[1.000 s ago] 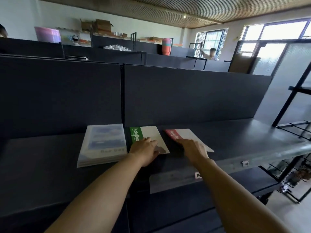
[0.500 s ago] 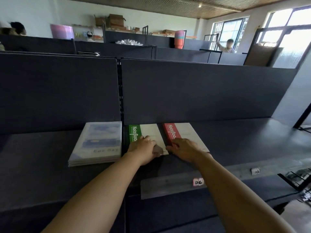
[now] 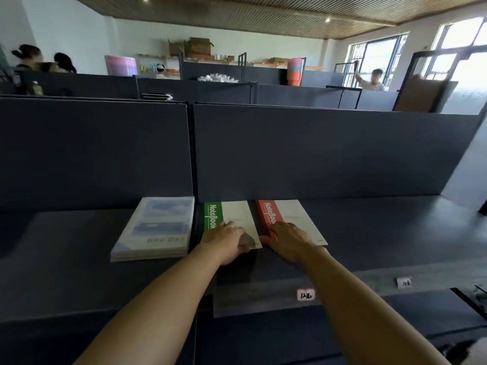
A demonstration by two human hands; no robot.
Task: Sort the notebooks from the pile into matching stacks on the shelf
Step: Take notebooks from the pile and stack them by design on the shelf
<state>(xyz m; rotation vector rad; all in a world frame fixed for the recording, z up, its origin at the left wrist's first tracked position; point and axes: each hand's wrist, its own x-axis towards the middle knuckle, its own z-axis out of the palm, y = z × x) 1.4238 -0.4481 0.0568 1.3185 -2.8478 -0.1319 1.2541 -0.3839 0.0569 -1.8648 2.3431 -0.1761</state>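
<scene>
Grey metal edging runs along the near front of the shelf (image 3: 369, 233), carrying a red-bordered label (image 3: 305, 295) and a smaller tag (image 3: 403, 282) further right. Both bare forearms reach forward over it. Left hand (image 3: 224, 239) lies on the near end of the green notebook (image 3: 232, 219), fingers curled down onto the cover; whether the grip closes round the edge cannot be told. Right hand (image 3: 288, 239) rests flat on the near end of the red notebook (image 3: 290, 219), fingers extended, grip apart. The two notebooks lie side by side on the shelf, close together, far ends against the dark back panel (image 3: 329, 154). Just left of the green one, beyond the seam between panels, sits a stack of pale blue notebooks (image 3: 155, 230), squared up. Beyond the panel stand further dark partitions, cardboard boxes (image 3: 197, 46) on a far wall shelf, several people, and bright windows (image 3: 448, 54) at right
</scene>
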